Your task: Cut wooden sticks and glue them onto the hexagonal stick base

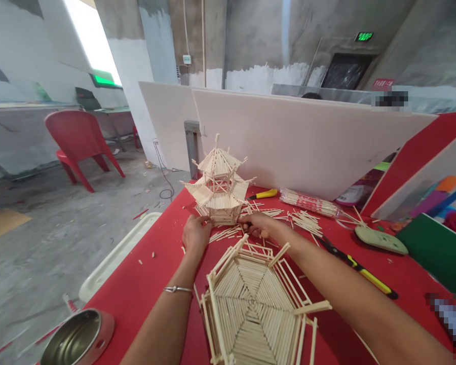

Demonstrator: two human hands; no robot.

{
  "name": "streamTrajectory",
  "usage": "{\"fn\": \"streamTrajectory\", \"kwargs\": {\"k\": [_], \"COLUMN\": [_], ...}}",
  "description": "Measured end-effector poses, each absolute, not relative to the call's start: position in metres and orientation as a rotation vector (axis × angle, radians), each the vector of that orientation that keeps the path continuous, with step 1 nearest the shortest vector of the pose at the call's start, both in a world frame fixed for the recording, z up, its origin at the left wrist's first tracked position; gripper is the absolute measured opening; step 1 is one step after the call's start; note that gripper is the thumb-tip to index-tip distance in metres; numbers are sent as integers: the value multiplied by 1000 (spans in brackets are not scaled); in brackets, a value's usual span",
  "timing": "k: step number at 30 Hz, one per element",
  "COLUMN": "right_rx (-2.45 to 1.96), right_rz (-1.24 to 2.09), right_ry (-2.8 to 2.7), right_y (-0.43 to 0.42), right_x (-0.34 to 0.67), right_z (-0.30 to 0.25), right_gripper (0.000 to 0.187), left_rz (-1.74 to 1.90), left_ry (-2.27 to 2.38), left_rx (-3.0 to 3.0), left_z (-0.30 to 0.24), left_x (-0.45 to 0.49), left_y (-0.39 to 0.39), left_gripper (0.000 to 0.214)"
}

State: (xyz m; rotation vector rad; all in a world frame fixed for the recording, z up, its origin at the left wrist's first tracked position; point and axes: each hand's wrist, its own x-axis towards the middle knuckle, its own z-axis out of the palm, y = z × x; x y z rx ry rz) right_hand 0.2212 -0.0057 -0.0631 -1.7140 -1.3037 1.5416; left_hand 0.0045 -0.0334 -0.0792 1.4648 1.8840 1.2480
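Note:
A small pagoda model (219,185) made of thin wooden sticks stands on the red table (137,289). My left hand (195,235) grips its base on the left side, fingers closed on the lower edge. My right hand (259,225) pinches the base on the right side. Nearer to me lies a large hexagonal stick platform (253,301) with raised posts around its rim, between my two forearms. A silver bracelet (178,289) circles my left wrist.
Loose sticks (304,220) lie scattered behind the pagoda, beside a packet of chopsticks (309,203). A yellow-handled cutter (264,194), a yellow-and-black knife (359,268), a green pad (381,239), a metal bowl (78,337), a white tray (116,256), white boards and a red chair (79,144) surround the table.

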Motion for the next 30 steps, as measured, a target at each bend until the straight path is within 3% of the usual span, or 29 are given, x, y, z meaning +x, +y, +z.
{"fn": "streamTrajectory", "kwargs": {"k": [5,10,14,18,22,30], "right_rx": [-1796,-1717,-1714,-1770,-1784,-1534], "right_rz": [1099,605,361,226,170,156], "right_ry": [-1776,-2246,-2444,-2552,-2632,-2864], "right_y": [-14,-23,-18,3,16,-30], "right_x": [234,242,238,232,227,251], "right_z": [-59,-56,-59,-63,-61,-47], "right_gripper": [27,15,40,50,45,47], "left_rz": [1259,1363,1499,1606,1626,1652], "left_ry": [1942,1973,1958,1934,1885,1870], "left_rx": [1676,1721,1668,1578,1565,1477], "left_z": [-76,-77,-80,-82,-82,-86], "left_x": [6,4,1,0,1,1], "left_y": [-25,-17,-13,-9,-7,-5], "left_gripper": [17,16,13,9,7,11]}}
